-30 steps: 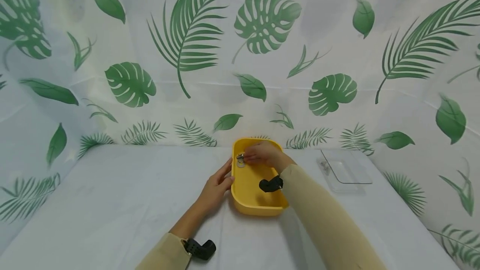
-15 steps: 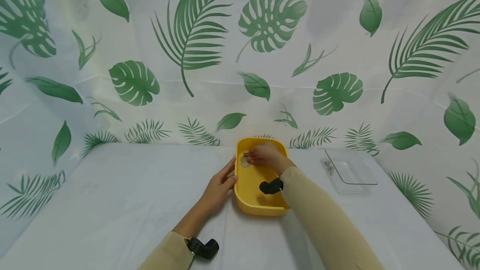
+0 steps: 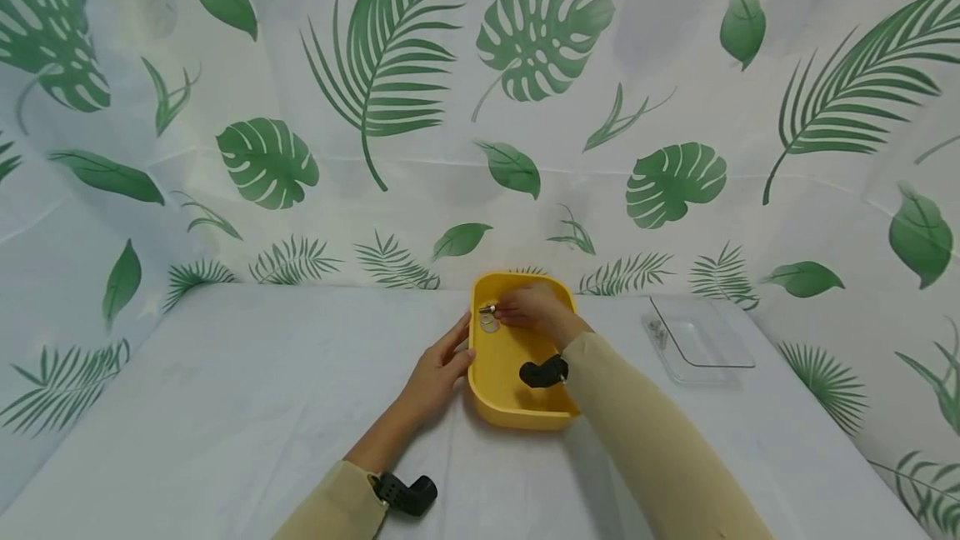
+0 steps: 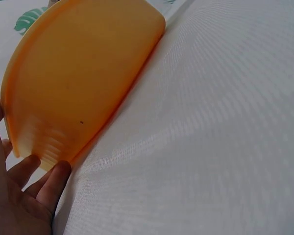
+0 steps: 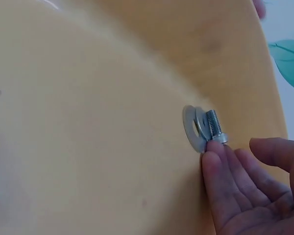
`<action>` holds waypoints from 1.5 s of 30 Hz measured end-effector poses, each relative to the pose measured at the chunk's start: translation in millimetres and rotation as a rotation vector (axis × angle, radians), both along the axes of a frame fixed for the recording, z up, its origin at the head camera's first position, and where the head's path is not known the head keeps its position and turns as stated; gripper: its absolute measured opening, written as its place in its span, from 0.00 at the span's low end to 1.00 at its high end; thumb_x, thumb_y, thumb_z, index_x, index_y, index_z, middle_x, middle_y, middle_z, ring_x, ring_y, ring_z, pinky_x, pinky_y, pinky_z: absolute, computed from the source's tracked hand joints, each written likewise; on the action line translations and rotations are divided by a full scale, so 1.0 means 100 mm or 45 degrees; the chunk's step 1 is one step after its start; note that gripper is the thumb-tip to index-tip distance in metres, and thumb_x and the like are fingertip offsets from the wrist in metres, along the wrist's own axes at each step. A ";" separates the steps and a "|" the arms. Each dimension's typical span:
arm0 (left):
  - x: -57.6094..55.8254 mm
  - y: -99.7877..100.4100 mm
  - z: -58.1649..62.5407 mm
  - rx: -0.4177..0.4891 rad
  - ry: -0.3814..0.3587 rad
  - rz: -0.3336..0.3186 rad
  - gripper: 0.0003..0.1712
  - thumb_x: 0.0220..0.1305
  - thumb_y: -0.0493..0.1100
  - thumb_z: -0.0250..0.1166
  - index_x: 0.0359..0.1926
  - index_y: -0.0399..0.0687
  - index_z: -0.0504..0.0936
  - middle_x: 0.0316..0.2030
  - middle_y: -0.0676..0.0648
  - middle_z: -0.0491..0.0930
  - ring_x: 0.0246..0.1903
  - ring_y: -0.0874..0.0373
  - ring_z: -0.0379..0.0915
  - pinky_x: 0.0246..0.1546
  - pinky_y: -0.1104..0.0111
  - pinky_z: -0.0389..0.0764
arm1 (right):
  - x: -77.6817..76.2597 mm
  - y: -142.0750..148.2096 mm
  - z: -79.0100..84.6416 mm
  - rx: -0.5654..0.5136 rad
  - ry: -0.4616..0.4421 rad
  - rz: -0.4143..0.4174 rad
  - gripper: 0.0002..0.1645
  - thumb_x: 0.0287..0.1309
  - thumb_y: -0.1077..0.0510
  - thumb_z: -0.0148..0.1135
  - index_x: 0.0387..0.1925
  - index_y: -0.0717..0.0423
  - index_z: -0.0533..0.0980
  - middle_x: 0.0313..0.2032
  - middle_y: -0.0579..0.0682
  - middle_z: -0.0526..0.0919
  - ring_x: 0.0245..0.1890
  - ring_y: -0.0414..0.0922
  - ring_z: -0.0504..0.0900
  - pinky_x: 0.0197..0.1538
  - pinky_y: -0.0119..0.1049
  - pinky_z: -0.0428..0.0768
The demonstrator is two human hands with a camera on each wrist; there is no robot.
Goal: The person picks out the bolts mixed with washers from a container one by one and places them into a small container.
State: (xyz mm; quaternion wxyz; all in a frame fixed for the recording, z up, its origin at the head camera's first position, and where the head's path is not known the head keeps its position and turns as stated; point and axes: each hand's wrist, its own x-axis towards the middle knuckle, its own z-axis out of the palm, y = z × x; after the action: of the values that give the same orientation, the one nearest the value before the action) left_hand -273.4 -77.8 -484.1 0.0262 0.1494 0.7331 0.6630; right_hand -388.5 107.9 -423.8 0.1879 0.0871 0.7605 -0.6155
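A yellow plastic box [image 3: 510, 421] with rounded corners stands on the white-covered table. My left hand [image 3: 435, 373] rests against its left outer wall, and in the left wrist view the fingers [image 4: 54, 183] lie extended on the wall. My right hand [image 3: 528, 311] reaches inside, toward the far end. Its extended fingertips [image 5: 214, 159] are right at a small silver bolt [image 5: 214, 122], with the thumb apart from them. Two flat metal washers [image 5: 189, 128] overlap beside the bolt on the box's floor. The bolt's head points toward my fingers.
To the right of the box lies a clear plastic container [image 3: 686, 377], with a transparent lid or sheet [image 3: 705, 332] over it and small metal pieces [image 3: 657, 332] at its left side. A leaf-printed cloth [image 3: 480, 107] hangs behind the table.
Under my right fingertips the bolt and washers have shifted slightly against each other. My left hand stays at the box's wall. The head view has turned a little.
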 end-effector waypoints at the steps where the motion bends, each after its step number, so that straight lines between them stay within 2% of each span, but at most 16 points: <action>1: 0.00 0.00 0.00 -0.001 -0.001 0.001 0.35 0.76 0.42 0.52 0.80 0.54 0.56 0.76 0.39 0.62 0.69 0.43 0.70 0.59 0.61 0.83 | 0.00 -0.01 0.00 -0.005 -0.002 0.019 0.21 0.68 0.63 0.59 0.57 0.75 0.75 0.49 0.66 0.87 0.41 0.48 0.91 0.56 0.40 0.85; 7: 0.00 0.00 0.00 -0.010 -0.001 0.008 0.35 0.75 0.42 0.53 0.80 0.55 0.56 0.76 0.41 0.62 0.69 0.43 0.70 0.59 0.62 0.83 | 0.01 -0.07 -0.03 0.059 0.041 0.097 0.20 0.67 0.61 0.62 0.55 0.72 0.78 0.46 0.63 0.88 0.41 0.47 0.90 0.54 0.39 0.86; 13: 0.00 0.00 0.01 -0.037 0.005 0.007 0.34 0.76 0.41 0.52 0.80 0.53 0.55 0.76 0.40 0.62 0.70 0.44 0.69 0.59 0.62 0.83 | 0.04 -0.12 -0.02 0.125 0.117 0.161 0.19 0.66 0.66 0.62 0.55 0.72 0.80 0.51 0.66 0.86 0.50 0.55 0.89 0.55 0.42 0.86; 17: 0.00 0.00 0.02 -0.036 -0.001 0.004 0.34 0.76 0.42 0.52 0.80 0.53 0.55 0.76 0.40 0.62 0.71 0.45 0.68 0.59 0.62 0.83 | 0.07 -0.16 -0.02 0.164 0.137 0.167 0.19 0.64 0.67 0.63 0.55 0.71 0.80 0.50 0.66 0.87 0.46 0.53 0.90 0.53 0.42 0.87; 23: 0.00 0.01 0.01 -0.036 -0.001 0.004 0.35 0.76 0.42 0.52 0.80 0.53 0.55 0.76 0.39 0.62 0.70 0.43 0.69 0.59 0.61 0.83 | 0.08 -0.16 -0.01 0.170 0.072 0.107 0.16 0.68 0.66 0.60 0.54 0.70 0.80 0.46 0.63 0.88 0.36 0.45 0.89 0.49 0.37 0.88; 31: 0.02 0.00 0.02 -0.055 0.033 0.003 0.35 0.77 0.41 0.51 0.80 0.50 0.54 0.75 0.36 0.61 0.69 0.41 0.69 0.59 0.60 0.83 | 0.12 -0.15 0.03 0.130 0.017 0.096 0.14 0.67 0.65 0.62 0.49 0.73 0.82 0.38 0.60 0.89 0.31 0.44 0.90 0.43 0.35 0.89; 37: 0.02 -0.01 0.03 -0.048 0.026 -0.015 0.35 0.77 0.41 0.51 0.80 0.52 0.53 0.76 0.36 0.60 0.70 0.41 0.68 0.59 0.60 0.83 | 0.13 -0.15 0.04 0.044 -0.079 0.080 0.15 0.68 0.63 0.61 0.50 0.71 0.82 0.34 0.56 0.89 0.33 0.45 0.91 0.48 0.36 0.88; 45: 0.01 -0.01 0.02 -0.042 0.021 -0.014 0.35 0.77 0.41 0.51 0.80 0.52 0.53 0.76 0.36 0.61 0.70 0.41 0.68 0.59 0.61 0.83 | 0.10 -0.15 -0.02 -0.032 -0.080 0.097 0.16 0.68 0.65 0.60 0.54 0.71 0.80 0.36 0.55 0.89 0.34 0.43 0.90 0.49 0.36 0.88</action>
State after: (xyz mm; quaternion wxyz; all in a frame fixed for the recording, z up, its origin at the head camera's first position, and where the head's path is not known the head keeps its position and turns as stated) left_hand -272.6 -78.4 -482.3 0.0265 0.1584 0.7433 0.6494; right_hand -378.6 92.7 -425.6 0.2362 0.0750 0.7491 -0.6144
